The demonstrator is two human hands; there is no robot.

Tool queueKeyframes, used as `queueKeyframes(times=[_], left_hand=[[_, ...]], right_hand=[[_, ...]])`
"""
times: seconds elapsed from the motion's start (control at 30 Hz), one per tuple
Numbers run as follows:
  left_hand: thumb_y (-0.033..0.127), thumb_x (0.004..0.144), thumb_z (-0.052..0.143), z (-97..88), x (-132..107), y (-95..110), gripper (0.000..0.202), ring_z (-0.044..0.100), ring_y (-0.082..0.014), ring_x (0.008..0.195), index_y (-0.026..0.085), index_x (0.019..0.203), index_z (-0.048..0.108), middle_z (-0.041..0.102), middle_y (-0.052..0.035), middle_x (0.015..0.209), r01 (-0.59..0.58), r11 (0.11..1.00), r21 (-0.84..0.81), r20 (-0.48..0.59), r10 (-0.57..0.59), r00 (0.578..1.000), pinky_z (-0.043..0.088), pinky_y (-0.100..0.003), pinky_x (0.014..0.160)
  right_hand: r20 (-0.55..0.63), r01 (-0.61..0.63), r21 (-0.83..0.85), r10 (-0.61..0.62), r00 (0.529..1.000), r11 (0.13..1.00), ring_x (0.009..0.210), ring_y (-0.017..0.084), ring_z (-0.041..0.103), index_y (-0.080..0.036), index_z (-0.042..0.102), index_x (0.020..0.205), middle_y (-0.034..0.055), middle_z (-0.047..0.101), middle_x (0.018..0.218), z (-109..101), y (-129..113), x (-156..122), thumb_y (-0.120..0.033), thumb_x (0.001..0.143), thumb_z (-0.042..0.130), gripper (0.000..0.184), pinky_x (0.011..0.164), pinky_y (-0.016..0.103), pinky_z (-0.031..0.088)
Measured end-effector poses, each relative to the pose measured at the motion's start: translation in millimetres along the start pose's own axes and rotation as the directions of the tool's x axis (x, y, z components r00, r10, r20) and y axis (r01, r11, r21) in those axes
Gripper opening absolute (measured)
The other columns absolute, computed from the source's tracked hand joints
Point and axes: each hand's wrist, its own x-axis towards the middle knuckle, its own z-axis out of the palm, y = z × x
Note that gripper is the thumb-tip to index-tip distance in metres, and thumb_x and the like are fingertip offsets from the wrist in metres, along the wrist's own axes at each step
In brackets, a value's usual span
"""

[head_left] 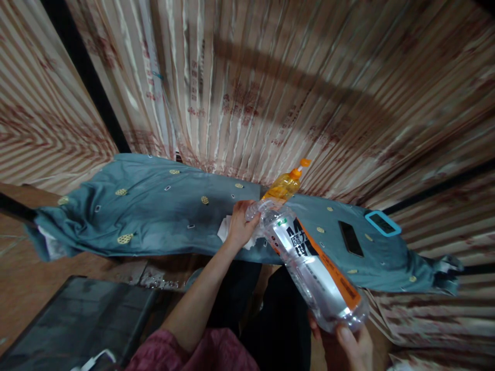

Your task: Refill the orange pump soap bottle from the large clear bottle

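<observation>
A large clear plastic bottle with a silver and orange label is held tilted across my front, its neck up and to the left. My left hand is closed around the bottle's neck. At the lower right, my right hand grips the base with thumb and fingers. Just beyond the neck stands an amber pump bottle with an orange pump head, partly hidden by the clear bottle. White tissue lies beneath my left hand on the cloth. Whether the clear bottle's mouth has a cap I cannot tell.
A green cloth with pineapple prints covers the narrow table. On its right lie a dark phone and a blue-framed device. Striped curtains hang behind. A dark box-like surface with a white cable is at lower left.
</observation>
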Motion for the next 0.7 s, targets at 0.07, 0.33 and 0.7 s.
queueKeyframes(times=[0.07,0.33,0.7], left_hand=[[0.027,0.084,0.065,-0.1,0.0,0.4,0.03,0.062,-0.0286,0.112,0.016,0.112,0.065,0.067,-0.0125,0.112,-0.003,1.0,0.002,0.0,0.003,1.0,0.049,-0.045,0.101],[0.026,0.083,0.066,-1.0,0.2,1.9,0.029,0.062,-0.0275,0.112,0.018,0.111,0.065,0.067,-0.0114,0.112,0.003,1.0,0.007,-0.006,-0.003,1.0,0.049,-0.043,0.101],[0.025,0.084,0.066,-0.4,-0.3,1.9,0.03,0.062,-0.0271,0.11,0.017,0.112,0.065,0.067,-0.0105,0.11,0.004,1.0,0.001,-0.009,-0.004,1.0,0.049,-0.042,0.1]], right_hand=[[0.009,-0.002,-0.008,0.002,1.0,1.0,0.055,0.012,0.06,-0.02,0.069,0.087,-0.0004,0.071,0.07,-0.6,0.2,0.1,-0.051,0.07,0.086,0.039,0.05,0.021,0.046],[-0.004,-0.007,-0.029,0.007,1.0,1.0,0.053,0.014,0.058,-0.02,0.068,0.09,0.0003,0.07,0.065,-1.2,1.5,-0.1,-0.052,0.07,0.084,0.041,0.049,0.024,0.046],[-0.045,-0.02,-0.013,0.02,0.999,1.0,0.054,0.011,0.058,-0.021,0.069,0.087,-0.0013,0.069,0.066,6.3,-2.6,-1.8,-0.054,0.065,0.087,0.044,0.048,0.02,0.045]])
